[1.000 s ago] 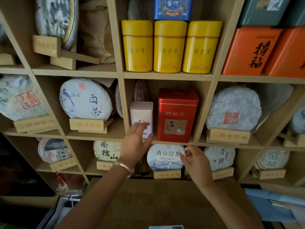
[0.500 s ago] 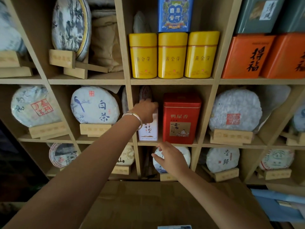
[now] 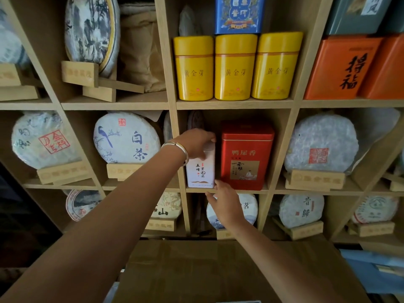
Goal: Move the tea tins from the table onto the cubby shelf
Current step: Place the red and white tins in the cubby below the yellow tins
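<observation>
Gripping white tin atop, left hand stays; right hand, seemingly open, has risen.

My left hand is gripping the top of the small tin, standing in the middle cubby just left of the larger tin. My right hand is reaching below, fingertips seemingly touching the tin's lower corner.

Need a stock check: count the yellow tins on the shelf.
3, side by side in one cubby above the red tin: left, middle, right. Others may hide behind.
</observation>
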### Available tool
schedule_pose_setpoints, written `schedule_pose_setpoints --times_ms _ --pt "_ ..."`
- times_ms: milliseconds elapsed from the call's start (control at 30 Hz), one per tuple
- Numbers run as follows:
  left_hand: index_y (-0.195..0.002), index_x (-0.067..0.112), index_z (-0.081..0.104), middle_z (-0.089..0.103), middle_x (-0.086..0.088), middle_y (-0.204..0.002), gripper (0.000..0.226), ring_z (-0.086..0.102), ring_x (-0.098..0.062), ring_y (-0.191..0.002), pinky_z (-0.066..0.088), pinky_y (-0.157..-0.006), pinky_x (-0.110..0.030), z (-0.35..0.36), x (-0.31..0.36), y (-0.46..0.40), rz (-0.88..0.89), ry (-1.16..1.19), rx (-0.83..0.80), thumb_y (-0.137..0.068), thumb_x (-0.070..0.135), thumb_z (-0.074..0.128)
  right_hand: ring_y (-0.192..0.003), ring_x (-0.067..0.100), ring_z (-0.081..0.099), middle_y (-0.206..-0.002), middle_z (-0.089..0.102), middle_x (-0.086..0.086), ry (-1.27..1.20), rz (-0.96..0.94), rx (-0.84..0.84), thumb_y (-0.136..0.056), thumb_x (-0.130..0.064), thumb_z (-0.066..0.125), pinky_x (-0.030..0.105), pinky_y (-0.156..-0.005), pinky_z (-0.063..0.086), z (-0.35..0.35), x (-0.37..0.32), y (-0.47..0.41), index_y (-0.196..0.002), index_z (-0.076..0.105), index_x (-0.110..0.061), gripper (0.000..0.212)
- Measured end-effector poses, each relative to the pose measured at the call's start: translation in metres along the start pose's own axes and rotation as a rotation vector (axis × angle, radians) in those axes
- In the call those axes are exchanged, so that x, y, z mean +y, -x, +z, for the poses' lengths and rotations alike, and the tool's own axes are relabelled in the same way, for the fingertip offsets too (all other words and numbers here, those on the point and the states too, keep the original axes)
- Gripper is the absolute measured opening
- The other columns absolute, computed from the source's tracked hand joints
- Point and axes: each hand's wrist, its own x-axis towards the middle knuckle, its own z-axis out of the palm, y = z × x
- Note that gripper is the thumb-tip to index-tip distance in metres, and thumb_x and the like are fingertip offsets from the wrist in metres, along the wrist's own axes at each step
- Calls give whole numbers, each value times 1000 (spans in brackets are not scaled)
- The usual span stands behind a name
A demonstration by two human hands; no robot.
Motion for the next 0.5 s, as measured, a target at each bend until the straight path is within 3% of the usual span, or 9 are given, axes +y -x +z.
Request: schedule_pose_setpoints --times_ms 200,500 --pt "-133 16 51 58 -7 -132 62 51 -27 -122 39 -93 -33 0 -2 0 25 6 14 -77 13 76 -89 21 61 -95 63 7 40 38 13 -92 -16 58 27 -72 47 4 1 -10 -96 60 -6 11" --pt "-133 18 53 60 -5 -129 62 54 -26 -119 41 -90 -33 2 -3 -1 25 -25 52 -76 17 77 -90 21 61 -100 63 10 115 42 -15 -92 -10 54 27 -74 49 3 1 -16 -98 59 -4 10"
